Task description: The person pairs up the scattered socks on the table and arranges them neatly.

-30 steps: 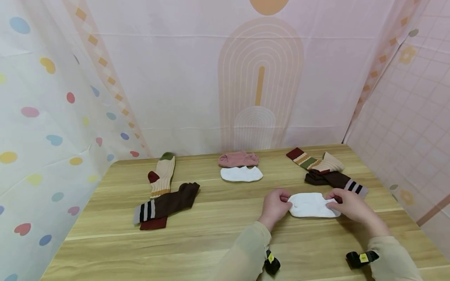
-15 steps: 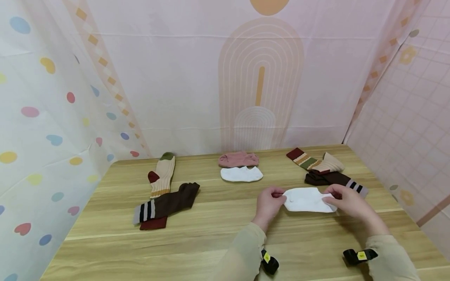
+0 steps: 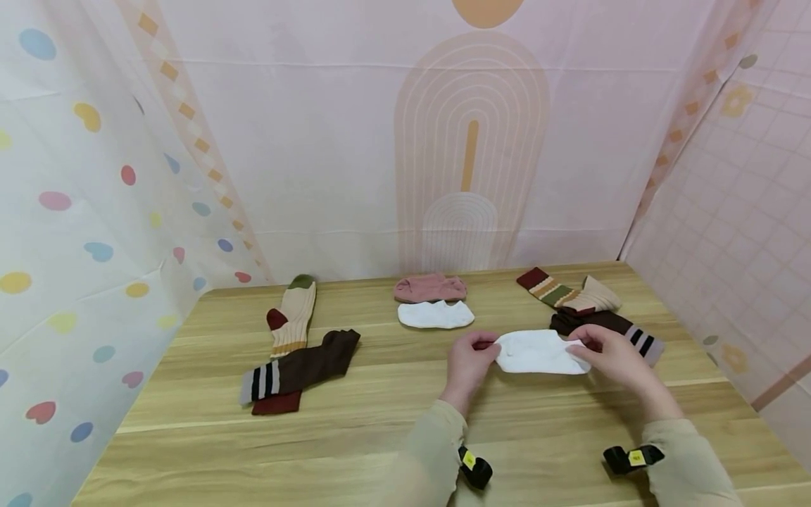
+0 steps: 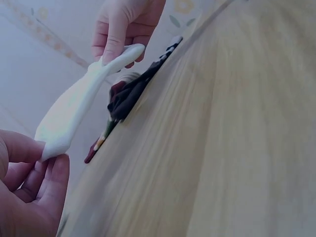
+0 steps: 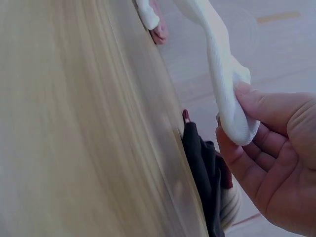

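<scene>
A white ankle sock [image 3: 538,353] is stretched sideways between both hands, raised off the tabletop in the wrist views. My left hand [image 3: 467,367] pinches one end of it between thumb and fingers. At the other end, my right hand [image 3: 619,358] pinches the sock with the thumb on top, as the right wrist view also shows. Just behind and to the left lies a second white sock [image 3: 436,315] on the table, with a pink sock [image 3: 429,287] directly beyond it.
On the wooden table [image 3: 380,436], a dark brown sock [image 3: 317,362] crosses a cream sock [image 3: 296,310] at left. Behind my right hand lie another brown sock [image 3: 608,324] and a striped sock [image 3: 557,290]. Patterned cloth [image 3: 317,141] hangs along the back and sides.
Both hands have carried the white sock leftward and slightly farther back, nearer to the other white sock. The socks on the table have stayed where they were.
</scene>
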Demonstrator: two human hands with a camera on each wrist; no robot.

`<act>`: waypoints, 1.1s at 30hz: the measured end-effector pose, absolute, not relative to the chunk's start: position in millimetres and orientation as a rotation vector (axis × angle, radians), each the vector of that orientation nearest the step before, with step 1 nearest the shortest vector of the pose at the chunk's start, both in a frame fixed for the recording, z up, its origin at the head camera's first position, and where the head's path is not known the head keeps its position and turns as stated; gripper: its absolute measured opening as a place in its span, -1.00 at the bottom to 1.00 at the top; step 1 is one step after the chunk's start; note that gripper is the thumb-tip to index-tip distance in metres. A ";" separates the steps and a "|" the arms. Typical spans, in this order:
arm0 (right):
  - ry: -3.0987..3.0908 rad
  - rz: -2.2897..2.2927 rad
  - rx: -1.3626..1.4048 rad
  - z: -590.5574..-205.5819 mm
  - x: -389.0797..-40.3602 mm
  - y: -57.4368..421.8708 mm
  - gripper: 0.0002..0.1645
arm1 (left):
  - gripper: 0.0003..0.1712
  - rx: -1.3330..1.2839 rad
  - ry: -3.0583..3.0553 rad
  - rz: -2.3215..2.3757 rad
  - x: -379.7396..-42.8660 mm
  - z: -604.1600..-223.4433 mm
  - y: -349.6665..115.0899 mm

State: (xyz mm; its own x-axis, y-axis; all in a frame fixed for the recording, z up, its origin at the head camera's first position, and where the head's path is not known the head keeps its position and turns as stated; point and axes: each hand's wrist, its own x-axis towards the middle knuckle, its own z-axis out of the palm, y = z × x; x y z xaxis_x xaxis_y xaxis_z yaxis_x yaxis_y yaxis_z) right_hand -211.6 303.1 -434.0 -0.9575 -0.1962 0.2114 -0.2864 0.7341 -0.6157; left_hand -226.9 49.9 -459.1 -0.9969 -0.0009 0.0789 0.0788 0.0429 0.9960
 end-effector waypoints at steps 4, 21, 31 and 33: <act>-2.791 1.037 0.408 -436.1 -215.3 295.9 -0.87 | -0.87 -0.096 -2.231 -2.115 -230.9 -458.8 40.5; -2.699 1.137 0.517 -441.4 -227.7 258.3 -0.90 | -0.88 0.074 -2.241 -2.059 -240.4 -459.6 4.2; -2.699 1.151 0.535 -446.7 -237.5 234.1 -0.89 | -0.88 0.121 -2.188 -2.044 -246.2 -459.8 -15.8; -2.702 1.150 0.545 -447.4 -239.7 229.8 -0.89 | -0.88 0.125 -2.167 -2.051 -247.0 -458.7 -19.6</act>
